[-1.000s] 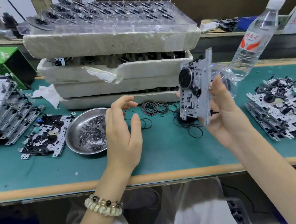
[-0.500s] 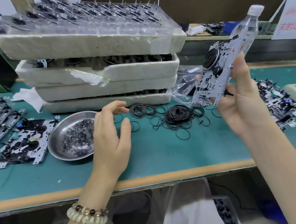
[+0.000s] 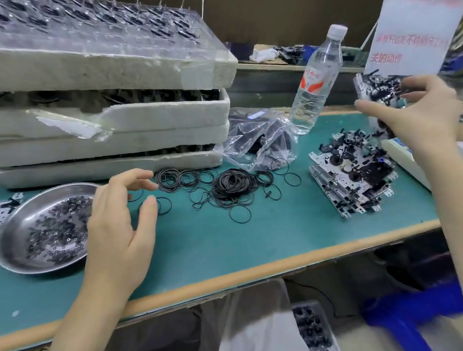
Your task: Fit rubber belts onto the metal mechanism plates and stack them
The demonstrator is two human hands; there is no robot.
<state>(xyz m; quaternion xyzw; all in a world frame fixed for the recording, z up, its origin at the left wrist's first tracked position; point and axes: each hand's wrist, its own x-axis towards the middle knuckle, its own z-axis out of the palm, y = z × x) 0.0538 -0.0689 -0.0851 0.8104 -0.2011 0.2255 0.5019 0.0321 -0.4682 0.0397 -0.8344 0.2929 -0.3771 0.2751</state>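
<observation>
My right hand (image 3: pixel 420 114) grips a metal mechanism plate (image 3: pixel 376 91) with black parts, held up at the far right above a stack of similar plates (image 3: pixel 351 174) on the green bench. My left hand (image 3: pixel 120 221) hovers over the bench, fingers loosely spread and holding nothing, just left of a loose pile of black rubber belts (image 3: pixel 231 186). One small belt (image 3: pixel 162 205) lies beside its thumb tip.
A steel dish (image 3: pixel 11 240) of small black washers sits at the left. Stacked foam trays (image 3: pixel 109 114) fill the back left. A plastic bag (image 3: pixel 260 139) and a water bottle (image 3: pixel 316 79) stand behind the belts. A white device (image 3: pixel 403 155) lies at the right edge.
My right hand has carried the plate rightward, to above the stack of plates. The view has swung right. My left hand has stayed near the belts, holding nothing.
</observation>
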